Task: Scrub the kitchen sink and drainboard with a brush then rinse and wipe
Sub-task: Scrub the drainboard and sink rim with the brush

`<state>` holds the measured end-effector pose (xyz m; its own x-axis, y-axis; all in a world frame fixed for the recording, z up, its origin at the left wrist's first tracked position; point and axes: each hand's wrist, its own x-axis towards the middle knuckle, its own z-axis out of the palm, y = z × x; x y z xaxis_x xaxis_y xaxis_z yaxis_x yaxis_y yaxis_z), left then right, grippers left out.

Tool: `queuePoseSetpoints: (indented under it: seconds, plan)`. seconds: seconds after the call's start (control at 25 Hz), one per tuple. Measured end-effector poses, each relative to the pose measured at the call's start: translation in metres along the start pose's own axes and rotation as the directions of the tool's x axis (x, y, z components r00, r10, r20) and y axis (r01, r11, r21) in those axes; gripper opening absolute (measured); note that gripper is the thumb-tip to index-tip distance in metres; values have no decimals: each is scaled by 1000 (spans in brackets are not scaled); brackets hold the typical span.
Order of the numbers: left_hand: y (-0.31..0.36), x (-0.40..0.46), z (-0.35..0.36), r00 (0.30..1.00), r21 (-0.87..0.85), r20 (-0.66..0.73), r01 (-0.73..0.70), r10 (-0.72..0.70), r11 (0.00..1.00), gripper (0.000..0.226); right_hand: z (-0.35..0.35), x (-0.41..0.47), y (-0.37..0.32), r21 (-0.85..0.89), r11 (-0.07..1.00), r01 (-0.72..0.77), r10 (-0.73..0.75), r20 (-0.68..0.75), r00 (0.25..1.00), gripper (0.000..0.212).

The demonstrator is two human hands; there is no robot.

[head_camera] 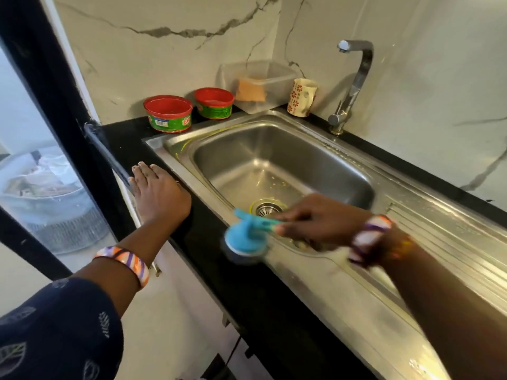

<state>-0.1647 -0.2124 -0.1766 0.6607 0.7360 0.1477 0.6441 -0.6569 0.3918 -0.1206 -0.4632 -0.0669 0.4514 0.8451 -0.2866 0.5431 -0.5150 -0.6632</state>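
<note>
While the right hand clamped the blue brush by its light, stiff handle, scrubbing the slippery-looking sink rim beneath it, the left hand lay flat, fingers together.

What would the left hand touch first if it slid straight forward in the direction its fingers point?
Probably the black window frame. The left hand lies flat on the black counter, fingers aimed up and left, away from the sink. Depth is unclear.

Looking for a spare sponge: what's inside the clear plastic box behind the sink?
The clear plastic box holds one orange sponge-like piece; the cloudy walls hide anything else.
</note>
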Motion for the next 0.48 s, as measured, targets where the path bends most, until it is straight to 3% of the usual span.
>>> queuePoseSetpoints:
  seconds: [0.12,0.2,0.36,0.48]
  plan:
    - [-3,3,-3,999,-34,17,29,-28,999,60,10,84,-27,-191,981,19,-59,-204,977,26]
    - [-5,4,-4,999,-36,35,27,-26,999,57,9,93,-29,-191,981,-12,-28,-201,979,30]
    - [-9,3,-2,998,-10,49,-27,27,1000,56,-15,12,-16,-131,987,-97,98,2,995,29]
    - [-7,2,1,998,25,31,-63,62,998,56,-31,-70,5,91,915,-392,359,258,897,35]
